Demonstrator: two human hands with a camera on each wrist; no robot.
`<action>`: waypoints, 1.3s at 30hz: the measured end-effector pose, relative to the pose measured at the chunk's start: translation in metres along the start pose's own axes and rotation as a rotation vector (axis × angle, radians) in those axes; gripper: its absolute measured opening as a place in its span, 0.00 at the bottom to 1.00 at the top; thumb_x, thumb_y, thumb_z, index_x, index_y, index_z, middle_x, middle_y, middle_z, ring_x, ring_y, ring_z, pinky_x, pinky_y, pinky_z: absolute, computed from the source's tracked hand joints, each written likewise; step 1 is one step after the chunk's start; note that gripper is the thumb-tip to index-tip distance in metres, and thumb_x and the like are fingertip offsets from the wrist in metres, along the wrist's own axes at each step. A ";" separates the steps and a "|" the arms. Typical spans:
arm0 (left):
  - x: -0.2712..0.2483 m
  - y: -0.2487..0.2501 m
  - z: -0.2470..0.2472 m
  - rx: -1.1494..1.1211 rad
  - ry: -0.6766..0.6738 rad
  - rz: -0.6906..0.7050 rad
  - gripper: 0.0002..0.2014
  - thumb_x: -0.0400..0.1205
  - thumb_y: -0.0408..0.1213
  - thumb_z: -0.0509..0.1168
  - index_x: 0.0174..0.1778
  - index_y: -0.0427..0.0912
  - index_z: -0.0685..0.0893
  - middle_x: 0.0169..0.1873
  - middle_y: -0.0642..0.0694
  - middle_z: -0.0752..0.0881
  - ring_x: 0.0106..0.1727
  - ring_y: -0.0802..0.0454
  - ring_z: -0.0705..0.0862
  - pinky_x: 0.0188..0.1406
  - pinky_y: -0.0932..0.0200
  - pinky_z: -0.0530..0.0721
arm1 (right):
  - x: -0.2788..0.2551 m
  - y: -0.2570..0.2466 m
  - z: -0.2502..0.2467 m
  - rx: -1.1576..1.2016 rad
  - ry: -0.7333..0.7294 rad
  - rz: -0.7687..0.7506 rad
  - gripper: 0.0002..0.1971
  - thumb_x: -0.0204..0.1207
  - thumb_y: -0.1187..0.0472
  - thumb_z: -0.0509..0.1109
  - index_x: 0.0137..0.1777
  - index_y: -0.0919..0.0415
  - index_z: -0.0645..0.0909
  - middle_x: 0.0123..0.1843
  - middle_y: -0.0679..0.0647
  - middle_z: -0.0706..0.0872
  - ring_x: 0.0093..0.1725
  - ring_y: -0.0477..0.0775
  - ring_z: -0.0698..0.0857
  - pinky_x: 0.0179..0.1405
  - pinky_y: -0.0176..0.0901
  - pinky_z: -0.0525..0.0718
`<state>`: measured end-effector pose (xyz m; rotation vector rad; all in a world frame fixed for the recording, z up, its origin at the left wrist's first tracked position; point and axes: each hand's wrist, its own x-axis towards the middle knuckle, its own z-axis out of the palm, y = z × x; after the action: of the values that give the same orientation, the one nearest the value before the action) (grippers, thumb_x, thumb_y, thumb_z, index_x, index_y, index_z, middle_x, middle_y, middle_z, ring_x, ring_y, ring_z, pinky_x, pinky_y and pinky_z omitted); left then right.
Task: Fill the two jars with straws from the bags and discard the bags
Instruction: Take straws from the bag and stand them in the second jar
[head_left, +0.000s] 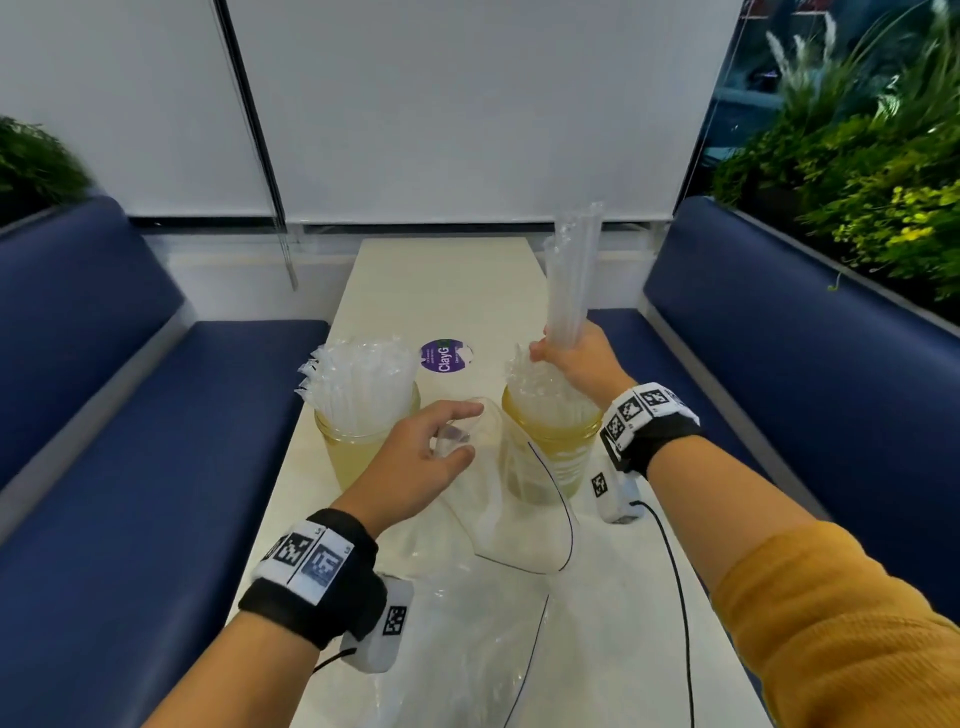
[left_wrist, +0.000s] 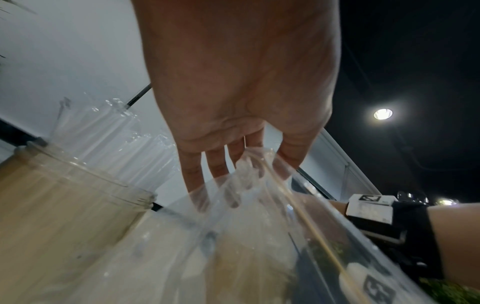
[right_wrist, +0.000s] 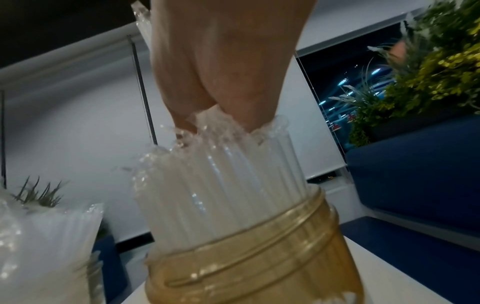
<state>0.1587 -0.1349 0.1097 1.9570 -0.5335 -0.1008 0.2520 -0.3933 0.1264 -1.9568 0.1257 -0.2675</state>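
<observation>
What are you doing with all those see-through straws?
A person is filling two jars with straws at a booth table. The right hand grips a bundle of clear straws upright above the right jar, which already holds many. The left jar is packed with wrapped straws too. The left hand pinches the top of a clear plastic bag that looks empty. Another clear bag lies crumpled near the table's front edge, not yet thrown away.
</observation>
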 end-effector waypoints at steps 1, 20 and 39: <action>0.001 0.000 0.002 0.015 -0.006 0.003 0.20 0.84 0.33 0.70 0.71 0.55 0.82 0.69 0.65 0.81 0.63 0.63 0.84 0.60 0.63 0.83 | 0.000 0.001 0.000 -0.017 0.011 -0.005 0.13 0.72 0.60 0.80 0.53 0.61 0.81 0.46 0.52 0.85 0.48 0.52 0.85 0.46 0.40 0.82; 0.112 0.101 0.020 0.016 0.242 0.128 0.48 0.67 0.56 0.83 0.78 0.50 0.64 0.70 0.50 0.76 0.66 0.52 0.79 0.66 0.51 0.82 | 0.002 0.009 0.009 -0.077 -0.035 -0.095 0.18 0.75 0.49 0.77 0.61 0.54 0.80 0.48 0.47 0.87 0.46 0.44 0.86 0.40 0.37 0.81; 0.196 0.118 0.051 -0.086 0.128 0.304 0.08 0.83 0.32 0.70 0.47 0.38 0.75 0.35 0.44 0.82 0.35 0.44 0.90 0.47 0.37 0.90 | -0.015 0.014 -0.011 -0.541 -0.029 -0.033 0.28 0.64 0.26 0.73 0.43 0.51 0.75 0.37 0.45 0.81 0.37 0.49 0.84 0.30 0.39 0.78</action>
<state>0.2814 -0.2993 0.2242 1.7646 -0.7224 0.1886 0.2350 -0.4058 0.1158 -2.5009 0.1589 -0.2424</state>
